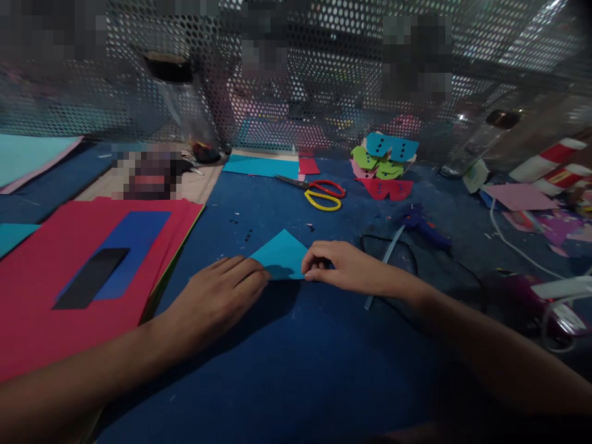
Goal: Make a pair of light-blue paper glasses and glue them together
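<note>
A small light-blue paper piece (281,254), folded to a triangle with its tip pointing away from me, lies on the dark blue table (296,357). My left hand (217,299) lies flat with fingers stretched out, its fingertips pressing the paper's left lower corner. My right hand (340,268) has its fingers curled and pinched on the paper's right lower corner, pressing it down.
A stack of red sheets (55,283) with cut-out holes lies at left. Scissors with red and yellow handles (321,191) sit beyond the paper. Cut coloured shapes (383,163) pile up at the back. A glue gun (423,225) with cable and paper scraps lie at right. A perforated metal wall (324,74) closes the back.
</note>
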The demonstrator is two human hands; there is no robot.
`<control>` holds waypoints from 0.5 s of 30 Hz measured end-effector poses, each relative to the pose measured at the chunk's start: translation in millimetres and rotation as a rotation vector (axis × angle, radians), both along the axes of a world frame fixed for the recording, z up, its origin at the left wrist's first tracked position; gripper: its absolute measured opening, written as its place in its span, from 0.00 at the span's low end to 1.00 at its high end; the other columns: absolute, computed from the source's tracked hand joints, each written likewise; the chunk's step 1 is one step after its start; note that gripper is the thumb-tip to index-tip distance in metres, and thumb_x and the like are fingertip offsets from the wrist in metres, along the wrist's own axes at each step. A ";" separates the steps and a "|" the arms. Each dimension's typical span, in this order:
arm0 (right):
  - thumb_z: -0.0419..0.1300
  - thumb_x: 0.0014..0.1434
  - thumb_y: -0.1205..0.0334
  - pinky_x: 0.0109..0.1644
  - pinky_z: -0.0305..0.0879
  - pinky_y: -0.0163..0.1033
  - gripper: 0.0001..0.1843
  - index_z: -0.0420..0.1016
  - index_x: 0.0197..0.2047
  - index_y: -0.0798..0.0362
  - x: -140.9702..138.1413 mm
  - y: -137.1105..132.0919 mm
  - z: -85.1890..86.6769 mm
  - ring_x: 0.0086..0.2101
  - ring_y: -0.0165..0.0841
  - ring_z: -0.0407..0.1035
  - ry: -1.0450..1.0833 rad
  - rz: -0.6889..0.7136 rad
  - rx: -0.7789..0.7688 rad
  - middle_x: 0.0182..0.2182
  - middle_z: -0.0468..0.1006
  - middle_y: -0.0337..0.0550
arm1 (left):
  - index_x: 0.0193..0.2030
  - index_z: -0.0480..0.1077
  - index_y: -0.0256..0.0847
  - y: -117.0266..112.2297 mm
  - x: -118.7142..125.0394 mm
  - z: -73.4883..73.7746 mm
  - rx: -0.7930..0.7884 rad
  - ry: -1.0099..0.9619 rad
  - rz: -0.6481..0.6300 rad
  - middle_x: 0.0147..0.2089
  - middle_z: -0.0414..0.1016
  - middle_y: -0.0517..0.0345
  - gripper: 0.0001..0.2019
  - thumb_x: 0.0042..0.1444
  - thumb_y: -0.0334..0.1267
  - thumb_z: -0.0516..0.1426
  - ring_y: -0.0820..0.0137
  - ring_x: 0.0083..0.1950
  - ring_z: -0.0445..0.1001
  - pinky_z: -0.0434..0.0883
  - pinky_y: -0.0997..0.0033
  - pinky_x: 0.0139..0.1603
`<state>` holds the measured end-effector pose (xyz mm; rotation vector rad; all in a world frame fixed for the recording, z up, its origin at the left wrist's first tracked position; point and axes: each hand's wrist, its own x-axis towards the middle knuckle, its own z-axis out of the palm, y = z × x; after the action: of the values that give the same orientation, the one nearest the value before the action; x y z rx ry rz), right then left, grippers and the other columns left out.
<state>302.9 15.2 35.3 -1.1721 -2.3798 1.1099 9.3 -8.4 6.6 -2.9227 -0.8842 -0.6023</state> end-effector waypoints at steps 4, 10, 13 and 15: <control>0.67 0.68 0.59 0.49 0.63 0.40 0.05 0.79 0.44 0.51 -1.2 -6.2 -1.2 0.44 0.34 0.71 -0.053 0.054 0.187 0.44 0.78 0.42 | 0.46 0.77 0.42 2.2 2.3 1.5 -0.004 -0.031 -0.012 0.43 0.81 0.52 0.09 0.72 0.32 0.54 0.65 0.43 0.79 0.76 0.65 0.48; 0.62 0.72 0.59 0.51 0.62 0.42 0.06 0.78 0.45 0.51 -2.2 -9.9 -3.0 0.46 0.36 0.71 -0.135 0.158 0.357 0.43 0.78 0.43 | 0.46 0.77 0.42 1.7 2.8 1.6 -0.035 -0.057 -0.004 0.42 0.80 0.53 0.10 0.73 0.32 0.54 0.66 0.42 0.79 0.76 0.66 0.45; 0.62 0.73 0.59 0.48 0.62 0.41 0.06 0.78 0.44 0.52 -1.9 -9.2 -1.1 0.44 0.35 0.71 -0.143 0.158 0.330 0.42 0.78 0.43 | 0.46 0.77 0.41 1.2 1.2 1.0 -0.062 -0.052 0.014 0.42 0.80 0.53 0.11 0.74 0.34 0.52 0.64 0.43 0.78 0.76 0.63 0.45; 0.63 0.72 0.59 0.46 0.62 0.40 0.06 0.78 0.43 0.52 -1.7 -8.2 0.5 0.43 0.35 0.71 -0.139 0.146 0.290 0.42 0.79 0.42 | 0.45 0.77 0.40 2.0 -0.1 0.3 -0.087 -0.054 0.019 0.42 0.80 0.53 0.13 0.76 0.36 0.51 0.63 0.43 0.78 0.76 0.61 0.46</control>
<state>301.2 7.0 35.8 -1.0186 -2.6568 0.7079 9.2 -6.4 7.0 -2.9841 -0.9663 -0.6607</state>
